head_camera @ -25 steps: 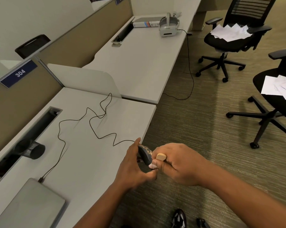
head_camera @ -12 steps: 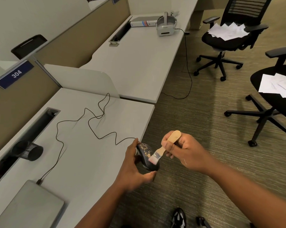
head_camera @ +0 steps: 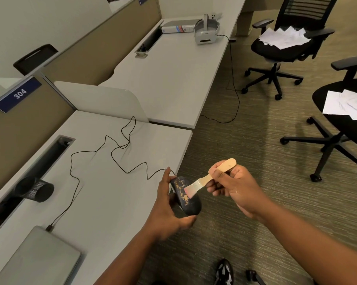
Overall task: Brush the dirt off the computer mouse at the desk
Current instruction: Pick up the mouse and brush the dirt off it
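Gripping the dirt-flecked mouse (head_camera: 185,197), the left hand (head_camera: 166,210) steadies it; the right hand (head_camera: 234,187) pinches the brush (head_camera: 209,177).

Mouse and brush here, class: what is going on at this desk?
A person's left hand holds a dark wired mouse just past the desk edge, over the carpet. The right hand grips a wooden brush, bristles touching the mouse's top. Tan dirt specks still cover it, so the cleaning is unfinished.

The left hand (head_camera: 165,204) hides one side of the mouse (head_camera: 186,197). The laptop (head_camera: 38,262) and the right chair (head_camera: 346,120) run off the picture's edges. Both shoes (head_camera: 225,272) are cut off too.
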